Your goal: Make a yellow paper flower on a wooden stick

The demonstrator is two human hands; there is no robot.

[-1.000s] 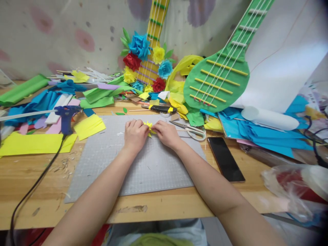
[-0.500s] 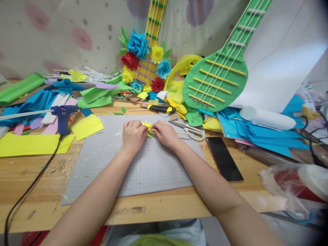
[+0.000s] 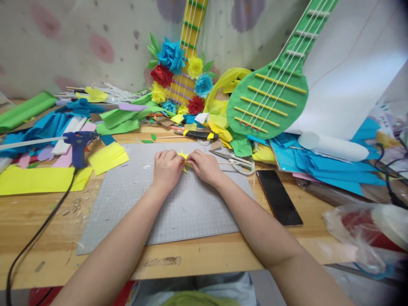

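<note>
Between my two hands, over the far part of a grey cutting mat (image 3: 191,212), is a small yellow paper flower (image 3: 182,154) with pointed petals. My left hand (image 3: 167,168) pinches it from the left side. From the right, the fingertips of my right hand (image 3: 204,165) close on it too, and the fingers cover much of it. A thin stick (image 3: 225,163) shows just right of my right hand. Scissors (image 3: 237,162) with pale handles lie beside it at the mat's right edge.
A blue glue gun (image 3: 78,146) stands at left near yellow paper (image 3: 109,157). A black phone (image 3: 279,198) lies right of the mat. Behind are a utility knife (image 3: 200,135), a green paper guitar (image 3: 267,100) and a yellow one with flowers (image 3: 183,87). A plastic-wrapped cup (image 3: 369,227) is at right.
My fingers have shifted slightly on the yellow paper flower, and its petals sit a little differently between them. Everything else stays in place.
</note>
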